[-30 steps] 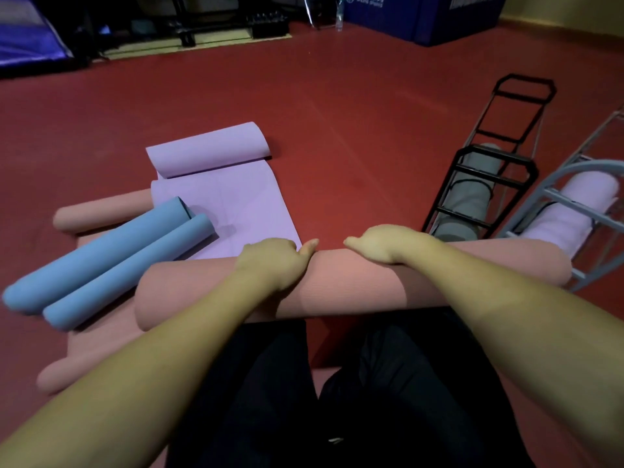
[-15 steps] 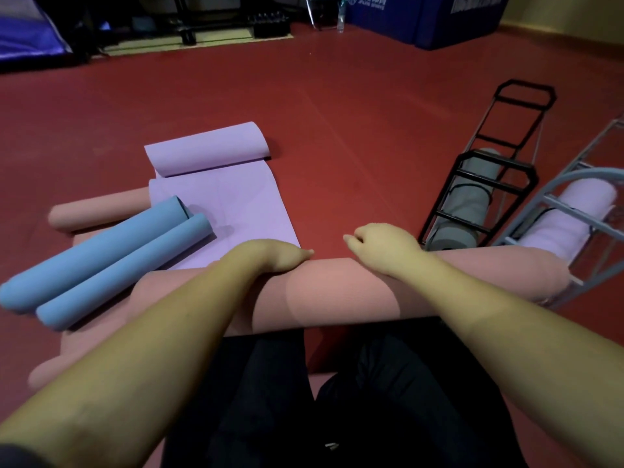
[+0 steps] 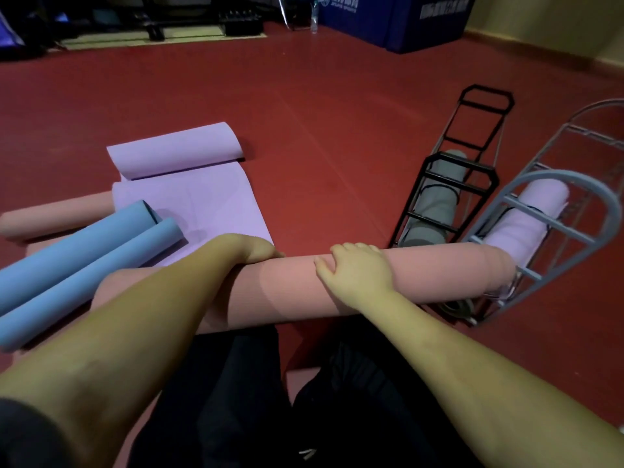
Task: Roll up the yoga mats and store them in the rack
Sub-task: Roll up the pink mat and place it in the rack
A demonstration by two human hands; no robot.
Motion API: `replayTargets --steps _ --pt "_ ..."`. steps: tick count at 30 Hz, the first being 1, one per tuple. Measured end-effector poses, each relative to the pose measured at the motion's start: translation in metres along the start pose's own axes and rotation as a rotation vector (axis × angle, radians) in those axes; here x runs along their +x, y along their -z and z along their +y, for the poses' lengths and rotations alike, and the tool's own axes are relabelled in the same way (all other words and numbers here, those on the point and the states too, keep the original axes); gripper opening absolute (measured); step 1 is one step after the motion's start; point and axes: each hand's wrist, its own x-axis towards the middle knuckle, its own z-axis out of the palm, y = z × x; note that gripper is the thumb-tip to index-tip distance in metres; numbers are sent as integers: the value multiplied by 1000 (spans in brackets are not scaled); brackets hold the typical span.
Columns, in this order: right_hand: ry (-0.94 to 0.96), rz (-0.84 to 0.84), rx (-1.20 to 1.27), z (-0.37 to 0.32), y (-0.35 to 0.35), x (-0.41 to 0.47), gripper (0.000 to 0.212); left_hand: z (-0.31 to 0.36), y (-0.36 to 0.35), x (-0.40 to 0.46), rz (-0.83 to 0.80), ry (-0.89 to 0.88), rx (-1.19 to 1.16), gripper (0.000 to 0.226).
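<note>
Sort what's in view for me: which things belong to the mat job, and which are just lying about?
Job:
- pink rolled mat under left hand and right hand
- purple mat, part unrolled
- blue rolls
- black rack, grey rack

Lying about:
- blue crash pad
- water bottle

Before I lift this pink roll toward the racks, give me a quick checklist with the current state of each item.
1. Both hands on the pink roll: ok. Left hand holds its far edge, right hand lies over the top.
2. Roll wound tight: not ok, its right end looks stepped.
3. Roll tied: cannot tell.
4. Free rack slot: black rack holds a grey mat, upper section open: ok.
5. Grey rack: holds a lilac mat, spare room cannot tell.
</note>
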Motion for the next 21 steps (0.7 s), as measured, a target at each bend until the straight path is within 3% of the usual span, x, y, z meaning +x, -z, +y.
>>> replayTargets --steps 5,9,12,14,17,21 --pt "15 -8 15 2 0 10 54 -12 -9 16 476 8 192 61" --pt "10 -97 57 0 4 23 59 -29 -33 0 787 -181 204 42" --pt "-7 -225 110 5 7 39 66 -50 -69 -12 974 -364 339 52" --pt "-2 -286 116 6 6 49 69 -69 -87 -13 975 -439 525 77" --pt "8 -371 117 4 9 60 71 -83 -95 -12 832 -387 689 118" --pt "-11 -448 155 -2 19 66 70 -76 -86 -11 785 -303 748 121"
